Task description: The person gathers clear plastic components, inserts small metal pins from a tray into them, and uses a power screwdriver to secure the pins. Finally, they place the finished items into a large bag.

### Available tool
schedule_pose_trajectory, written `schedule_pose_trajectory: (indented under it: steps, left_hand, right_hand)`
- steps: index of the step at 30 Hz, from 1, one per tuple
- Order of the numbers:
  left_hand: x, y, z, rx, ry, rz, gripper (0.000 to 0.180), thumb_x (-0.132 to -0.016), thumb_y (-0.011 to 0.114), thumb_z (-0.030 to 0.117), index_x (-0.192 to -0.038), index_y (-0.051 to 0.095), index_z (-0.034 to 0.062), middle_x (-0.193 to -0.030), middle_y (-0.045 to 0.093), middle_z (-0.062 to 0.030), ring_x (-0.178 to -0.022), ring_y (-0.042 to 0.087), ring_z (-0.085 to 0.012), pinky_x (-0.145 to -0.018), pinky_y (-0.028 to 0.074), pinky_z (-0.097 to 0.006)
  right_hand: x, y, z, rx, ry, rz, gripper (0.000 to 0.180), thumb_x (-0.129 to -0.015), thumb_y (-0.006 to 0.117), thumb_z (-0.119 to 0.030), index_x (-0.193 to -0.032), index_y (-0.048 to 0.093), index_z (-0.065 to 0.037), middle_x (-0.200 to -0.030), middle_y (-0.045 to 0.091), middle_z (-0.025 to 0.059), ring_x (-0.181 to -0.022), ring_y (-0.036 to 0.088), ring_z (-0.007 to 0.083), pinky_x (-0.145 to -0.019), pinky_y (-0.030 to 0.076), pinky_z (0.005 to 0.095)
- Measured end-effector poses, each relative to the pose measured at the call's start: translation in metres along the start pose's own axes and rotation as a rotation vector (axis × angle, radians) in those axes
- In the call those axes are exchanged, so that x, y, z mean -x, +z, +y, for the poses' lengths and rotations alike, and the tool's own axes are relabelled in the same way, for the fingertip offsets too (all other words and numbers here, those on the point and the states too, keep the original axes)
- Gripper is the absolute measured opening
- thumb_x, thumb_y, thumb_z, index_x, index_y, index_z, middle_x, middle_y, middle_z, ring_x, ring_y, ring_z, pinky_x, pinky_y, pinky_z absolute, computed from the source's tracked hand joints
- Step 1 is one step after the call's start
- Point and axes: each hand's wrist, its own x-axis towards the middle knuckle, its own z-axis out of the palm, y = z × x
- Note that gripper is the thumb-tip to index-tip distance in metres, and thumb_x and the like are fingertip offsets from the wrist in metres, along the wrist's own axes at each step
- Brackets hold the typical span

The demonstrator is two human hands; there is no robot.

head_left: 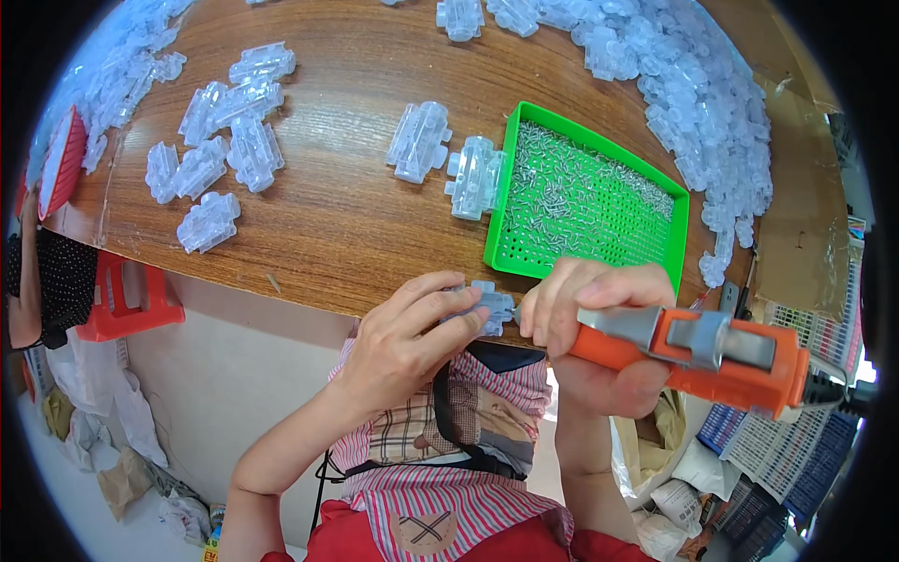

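At the table's near edge, my left hand pins down a clear plastic housing, its fingers bent over the top and covering part of it. My right hand is wrapped round an orange and grey electric screwdriver, held nearly level with its nose toward the housing. The fingers hide most of the bit, so I cannot tell whether it touches. Just beyond lies a green perforated tray with many small silver screws. Two more clear housings, one by the tray wall and one farther left, rest on the wood.
Clear housings form a large heap at the right and another at the far left. Several lie loose left of centre. A red basket, a red stool and another person's arm are at left; cardboard stands right.
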Motion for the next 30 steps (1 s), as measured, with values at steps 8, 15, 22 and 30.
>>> schedule_pose_trajectory:
  steps: [8, 15, 22, 30]
  left_hand:
    - [0.002, 0.006, -0.012, -0.017, 0.075, 0.043, 0.024, -0.070, 0.073, 0.010, -0.095, 0.071, 0.0072, -0.102, 0.066, -0.0045, -0.102, 0.063, -0.0262, -0.085, 0.055, -0.036]
    - [-0.001, 0.002, -0.012, -0.007, 0.105, 0.062, 0.028, -0.069, 0.071, 0.008, -0.097, 0.071, 0.0072, -0.102, 0.067, -0.0048, -0.102, 0.063, -0.0271, -0.085, 0.055, -0.035]
    - [0.009, -0.003, -0.006, -0.043, 0.120, 0.142, 0.023, -0.073, 0.074, 0.007, -0.095, 0.070, 0.0041, -0.100, 0.066, -0.0071, -0.098, 0.063, -0.0280, -0.084, 0.055, -0.037]
    - [-0.052, -0.047, -0.048, -0.322, -0.312, 0.502, 0.038, -0.077, 0.070, 0.001, -0.113, 0.057, 0.0025, -0.100, 0.061, -0.0157, -0.094, 0.059, -0.0297, -0.080, 0.048, -0.038]
  right_hand:
    - [0.000, 0.008, -0.005, 0.006, 0.091, 0.070, 0.061, -0.084, 0.064, -0.059, -0.098, 0.049, -0.002, -0.065, 0.053, 0.0087, -0.057, 0.049, 0.0191, -0.054, 0.046, 0.0332]
    - [-0.005, 0.004, -0.006, 0.123, 0.122, -0.025, 0.065, -0.084, 0.064, -0.060, -0.103, 0.051, 0.001, -0.066, 0.055, 0.0073, -0.057, 0.050, 0.0178, -0.053, 0.045, 0.0311]
    - [-0.015, 0.002, -0.021, -0.079, -0.042, 0.054, 0.067, -0.087, 0.058, -0.061, -0.110, 0.046, 0.000, -0.059, 0.051, 0.0049, -0.049, 0.049, 0.0151, -0.043, 0.044, 0.0276]
    - [-0.023, -0.036, -0.046, 0.048, -0.170, 0.212, 0.060, -0.091, 0.049, -0.060, -0.106, 0.044, -0.002, -0.057, 0.044, 0.0029, -0.047, 0.042, 0.0117, -0.040, 0.041, 0.0246]
